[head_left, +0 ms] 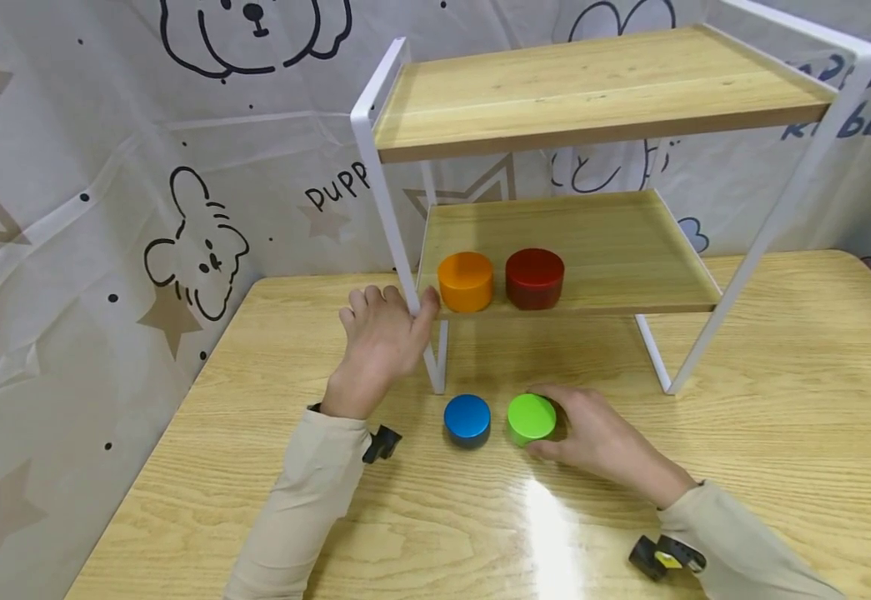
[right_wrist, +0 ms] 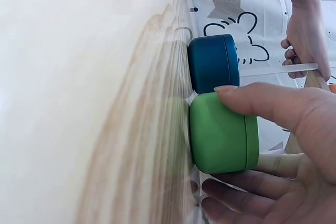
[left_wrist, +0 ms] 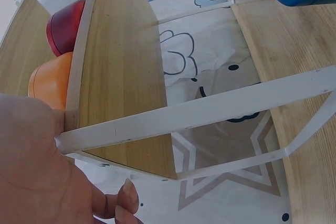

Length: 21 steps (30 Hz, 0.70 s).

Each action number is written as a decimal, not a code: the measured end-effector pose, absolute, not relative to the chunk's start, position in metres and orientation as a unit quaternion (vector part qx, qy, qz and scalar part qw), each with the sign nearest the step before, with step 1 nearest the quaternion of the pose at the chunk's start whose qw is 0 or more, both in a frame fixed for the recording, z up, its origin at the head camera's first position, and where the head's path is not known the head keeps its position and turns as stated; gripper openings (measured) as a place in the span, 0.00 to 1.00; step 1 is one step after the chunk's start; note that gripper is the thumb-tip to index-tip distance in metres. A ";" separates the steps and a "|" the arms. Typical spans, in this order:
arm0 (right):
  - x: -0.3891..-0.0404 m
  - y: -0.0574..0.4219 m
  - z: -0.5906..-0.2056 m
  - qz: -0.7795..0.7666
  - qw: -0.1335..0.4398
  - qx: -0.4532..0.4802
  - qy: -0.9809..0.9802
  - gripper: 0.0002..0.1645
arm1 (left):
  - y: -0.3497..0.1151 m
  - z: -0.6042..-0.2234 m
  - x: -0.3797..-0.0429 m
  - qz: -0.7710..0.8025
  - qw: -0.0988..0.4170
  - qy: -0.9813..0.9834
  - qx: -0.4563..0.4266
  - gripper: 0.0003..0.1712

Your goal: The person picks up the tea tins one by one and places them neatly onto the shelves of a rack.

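The right hand (head_left: 596, 433) grips a green container (head_left: 531, 418) from its right side, thumb on the near side and fingers round the far side, with the container upright on the wooden surface (head_left: 405, 533) in front of a two-level rack (head_left: 600, 83). Just to the left of it stands a blue container (head_left: 468, 421), a narrow gap between the two in the head view; the right wrist view shows a thin seam round each near its top. The left hand (head_left: 382, 333) holds the front left upright (head_left: 387, 208) of the rack's white metal frame, its thumb hooked on the inner side beside the lower board (head_left: 608, 250) and its fingers on the outer side. On that board, near its front edge and toward the left end, an orange container (head_left: 466, 283) sits closest to the thumb, and a dark red container (head_left: 535, 279) is just to the right of it. Both forearms wear beige sleeves (head_left: 303, 492), with a black device (head_left: 382, 444) at each wrist. Behind the rack and along the left hangs a pale cloth (head_left: 120, 250) printed with stars, dots and cartoon animals.
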State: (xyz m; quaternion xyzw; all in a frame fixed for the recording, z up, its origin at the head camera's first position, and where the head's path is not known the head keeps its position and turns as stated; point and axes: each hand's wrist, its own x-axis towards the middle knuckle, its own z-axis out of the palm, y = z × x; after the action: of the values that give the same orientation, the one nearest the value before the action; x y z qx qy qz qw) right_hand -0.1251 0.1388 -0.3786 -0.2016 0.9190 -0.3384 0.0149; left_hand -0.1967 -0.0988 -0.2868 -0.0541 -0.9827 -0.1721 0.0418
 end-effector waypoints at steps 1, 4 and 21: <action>-0.125 0.139 -0.379 -0.341 0.015 -0.200 0.919 0.37 | -0.099 -0.287 -0.197 -0.172 0.042 -0.983 -0.054 0.36; -0.126 0.139 -0.378 -0.346 0.017 -0.194 0.918 0.37 | -0.099 -0.288 -0.197 -0.173 0.044 -0.982 -0.055 0.36; -0.124 0.141 -0.374 -0.360 -0.024 -0.175 0.916 0.33 | -0.099 -0.289 -0.196 -0.174 0.047 -0.982 -0.058 0.35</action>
State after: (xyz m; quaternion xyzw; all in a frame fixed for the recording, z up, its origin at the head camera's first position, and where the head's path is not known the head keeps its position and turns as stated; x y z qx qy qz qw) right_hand -0.1240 0.1407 -0.3737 -0.1748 0.9161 -0.3600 -0.0240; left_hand -0.1960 -0.0986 -0.2886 -0.0583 -0.9820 -0.1736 0.0473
